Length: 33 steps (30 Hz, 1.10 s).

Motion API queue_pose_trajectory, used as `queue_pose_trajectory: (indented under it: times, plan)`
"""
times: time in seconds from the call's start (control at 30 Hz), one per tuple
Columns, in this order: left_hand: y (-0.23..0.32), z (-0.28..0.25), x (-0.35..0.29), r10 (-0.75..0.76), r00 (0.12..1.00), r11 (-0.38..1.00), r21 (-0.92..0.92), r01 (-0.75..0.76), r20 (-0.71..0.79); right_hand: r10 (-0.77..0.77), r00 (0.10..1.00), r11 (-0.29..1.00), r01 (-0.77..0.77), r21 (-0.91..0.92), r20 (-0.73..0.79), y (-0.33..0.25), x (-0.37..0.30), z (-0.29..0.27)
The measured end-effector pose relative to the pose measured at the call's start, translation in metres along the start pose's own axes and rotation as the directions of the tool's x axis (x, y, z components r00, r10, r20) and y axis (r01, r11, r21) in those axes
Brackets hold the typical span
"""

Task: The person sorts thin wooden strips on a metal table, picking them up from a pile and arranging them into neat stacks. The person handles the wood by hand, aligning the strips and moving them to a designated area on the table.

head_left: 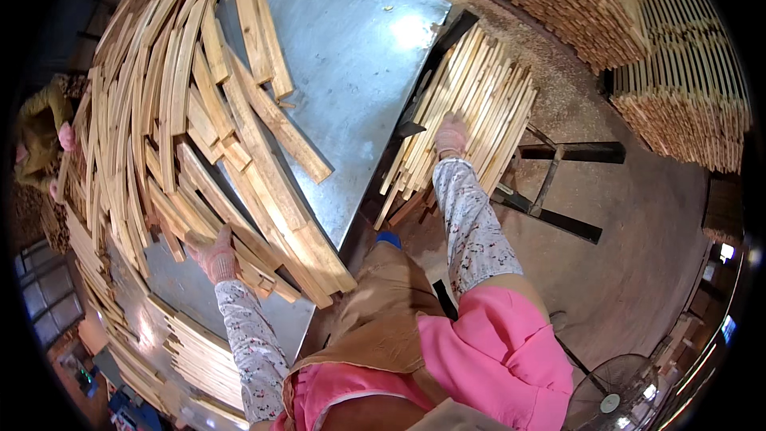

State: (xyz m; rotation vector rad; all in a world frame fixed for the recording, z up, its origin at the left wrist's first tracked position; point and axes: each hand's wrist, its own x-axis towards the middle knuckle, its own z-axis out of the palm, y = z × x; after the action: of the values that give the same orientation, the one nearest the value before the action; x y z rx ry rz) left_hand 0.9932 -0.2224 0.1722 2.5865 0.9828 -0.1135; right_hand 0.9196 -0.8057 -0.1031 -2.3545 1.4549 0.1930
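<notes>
My left hand [215, 257], in a pale pink glove, is at the near side of a large loose pile of wooden slats [263, 175]. Its thumb and fingers straddle the end of one slat and appear to grip it. To the right, my right hand [452, 134], also gloved, rests on top of a stack of narrow slats [487, 104], its fingers pointing away from me. The fingertips are small and partly blurred there, and no slat is lifted by them. Patterned sleeves cover both forearms.
A metal tabletop [343, 48] carries the loose pile. Black metal legs [570, 152] stick out beside the right stack. Tall stacks of boards [566, 0] stand at the far right. Another person [48, 132] is beyond the pile at left. A fan [610, 399] stands at lower right.
</notes>
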Motion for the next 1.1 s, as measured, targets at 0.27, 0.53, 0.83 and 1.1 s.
queue_pose_trajectory:
  times: [0.27, 0.53, 0.83, 1.1]
  plan:
    - [-0.079, -0.054, 0.021, -0.060, 0.992, 0.996, -0.054, 0.067, 0.111, -0.419, 0.858, 0.865, 0.278, 0.418, 0.297, 0.021, -0.113, -0.085]
    - [-0.225, -0.167, -0.123, 0.080, 0.848, 0.791, -0.551, 0.266, 0.524, -0.476, -0.598, 0.292, 0.585, 0.757, 0.645, -0.075, -0.331, -0.152]
    - [-0.348, -0.145, -0.203, 0.323, 0.686, -0.196, -0.663, 0.722, 0.652, -0.769, -0.433, 0.297, 0.409, 0.863, 0.470, -0.209, -0.643, -0.022]
    - [-0.418, -0.146, -0.217, -0.217, 0.971, 0.549, -0.810, 0.206, 0.100, -0.543, -0.109, 0.169, 0.957, 0.236, 0.832, -0.133, -0.719, -0.003]
